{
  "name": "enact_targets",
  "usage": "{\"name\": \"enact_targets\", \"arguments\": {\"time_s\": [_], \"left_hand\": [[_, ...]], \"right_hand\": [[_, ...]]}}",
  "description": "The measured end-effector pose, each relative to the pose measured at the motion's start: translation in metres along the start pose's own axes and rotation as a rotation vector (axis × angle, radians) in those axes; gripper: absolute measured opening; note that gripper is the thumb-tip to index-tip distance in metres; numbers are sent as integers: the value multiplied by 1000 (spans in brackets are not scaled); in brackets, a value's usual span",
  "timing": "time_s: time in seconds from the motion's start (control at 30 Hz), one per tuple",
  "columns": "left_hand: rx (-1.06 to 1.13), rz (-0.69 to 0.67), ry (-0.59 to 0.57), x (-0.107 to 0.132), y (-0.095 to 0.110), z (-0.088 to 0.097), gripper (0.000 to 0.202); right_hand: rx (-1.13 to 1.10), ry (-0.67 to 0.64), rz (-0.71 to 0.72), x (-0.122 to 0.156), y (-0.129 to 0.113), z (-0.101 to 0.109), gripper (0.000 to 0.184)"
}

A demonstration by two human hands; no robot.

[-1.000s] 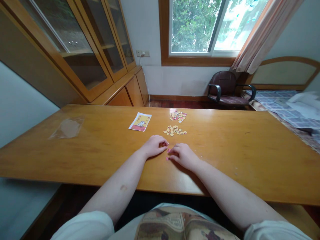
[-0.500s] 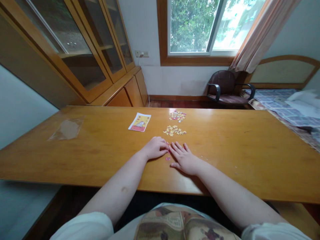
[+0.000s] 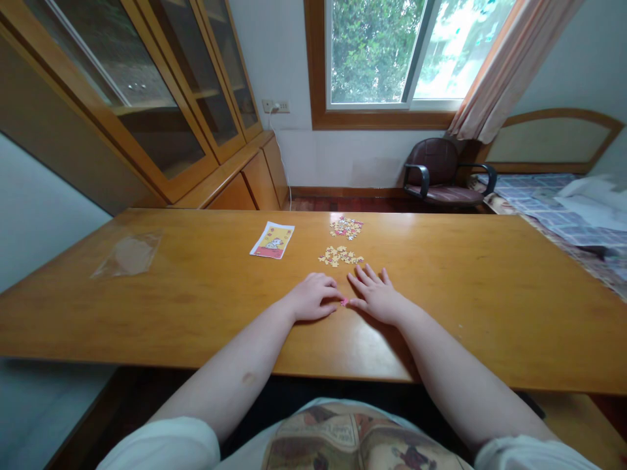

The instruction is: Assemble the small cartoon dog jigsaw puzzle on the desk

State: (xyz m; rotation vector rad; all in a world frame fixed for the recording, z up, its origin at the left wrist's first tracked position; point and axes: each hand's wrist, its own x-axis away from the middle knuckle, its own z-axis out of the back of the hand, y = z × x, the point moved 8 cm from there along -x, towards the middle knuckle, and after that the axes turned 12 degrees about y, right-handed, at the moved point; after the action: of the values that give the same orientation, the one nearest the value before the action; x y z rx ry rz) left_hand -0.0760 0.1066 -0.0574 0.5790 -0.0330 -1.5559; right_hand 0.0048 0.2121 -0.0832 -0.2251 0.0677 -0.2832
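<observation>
Wooden desk (image 3: pixel 490 313): 1 pink puzzle piece (image 3: pixel 344 301) lies flat midway along, nearer the near edge. Left hand (image 3: pixel 313 297) fingers are curled together, tips touching it. Right hand (image 3: pixel 377 295) rests flat just beside it, fingers spread apart. 2 piece piles (image 3: pixel 340 256) lie toward the far edge.

Two puzzle piles (image 3: pixel 347 227) (image 3: pixel 339 256), one card (image 3: pixel 273 239)

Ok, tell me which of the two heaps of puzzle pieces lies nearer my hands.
The mostly yellow heap, just beyond the right hand; the heap with more red and white lies farther back on the table.
</observation>
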Motion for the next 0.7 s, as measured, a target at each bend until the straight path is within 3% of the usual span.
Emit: {"name": "enact_targets", "arguments": {"time_s": [0.1,0.17,0.33,0.47,0.7], "left_hand": [[12,54,50,0,-6,10,28],[12,101,64,2,-12,17,25],[30,53,-43,5,-8,14,30],[-6,46,-76,4,-5,6,21],[-2,88,-25,3,-18,9,13]], "right_hand": [[-39,180,44,-4,3,26,49],[-98,214,103,-5,-2,32,35],[-240,164,257,-3,-24,21,22],[-278,127,251,-3,-23,17,14],[-310,-13,188,0,-11,23,7]]}}
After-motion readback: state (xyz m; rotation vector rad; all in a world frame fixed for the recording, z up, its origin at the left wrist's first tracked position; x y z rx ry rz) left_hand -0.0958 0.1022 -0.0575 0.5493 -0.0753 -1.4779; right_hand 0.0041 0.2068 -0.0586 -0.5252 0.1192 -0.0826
